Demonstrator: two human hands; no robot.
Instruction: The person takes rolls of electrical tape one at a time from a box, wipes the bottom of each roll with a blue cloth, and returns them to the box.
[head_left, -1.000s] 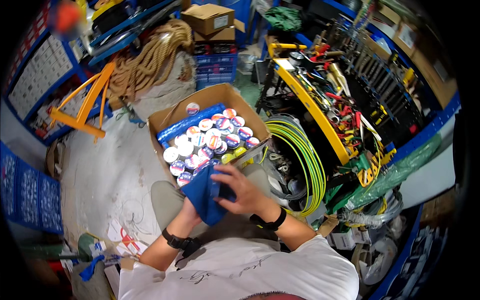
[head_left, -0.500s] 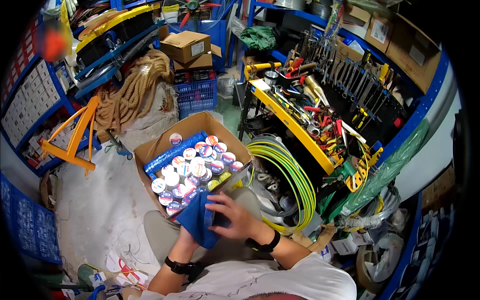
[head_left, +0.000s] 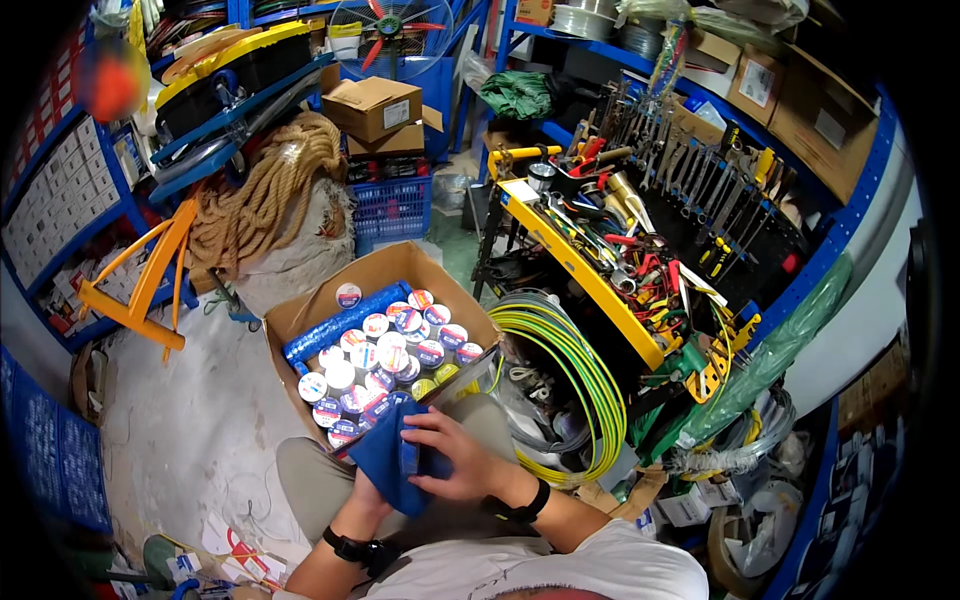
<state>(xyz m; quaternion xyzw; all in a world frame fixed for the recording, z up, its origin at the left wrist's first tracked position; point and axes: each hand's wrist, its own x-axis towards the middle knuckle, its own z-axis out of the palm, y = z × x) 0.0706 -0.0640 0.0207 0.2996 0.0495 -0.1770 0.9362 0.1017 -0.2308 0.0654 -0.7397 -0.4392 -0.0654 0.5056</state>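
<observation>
Over my lap, a dark blue cloth is bunched in my left hand, and its folds hide most of the fingers. My right hand curls its fingers around what looks like a blue roll of tape, its edge pressed against the cloth. Just beyond both hands stands an open cardboard box. Inside it, several rolls of tape with white, red and blue round labels stand close together. A long blue wrapped stack lies along the box's far left side.
On the right, coiled yellow-green cable sits below a yellow-edged tool bench crowded with hand tools. Thick rope is heaped at the back left, near an orange metal frame. A blue crate holds cartons behind the box.
The view has tilted slightly, so the box sits a little lower. Both hands keep their hold, and the blue roll's edge shows more plainly between the right fingers and the cloth.
</observation>
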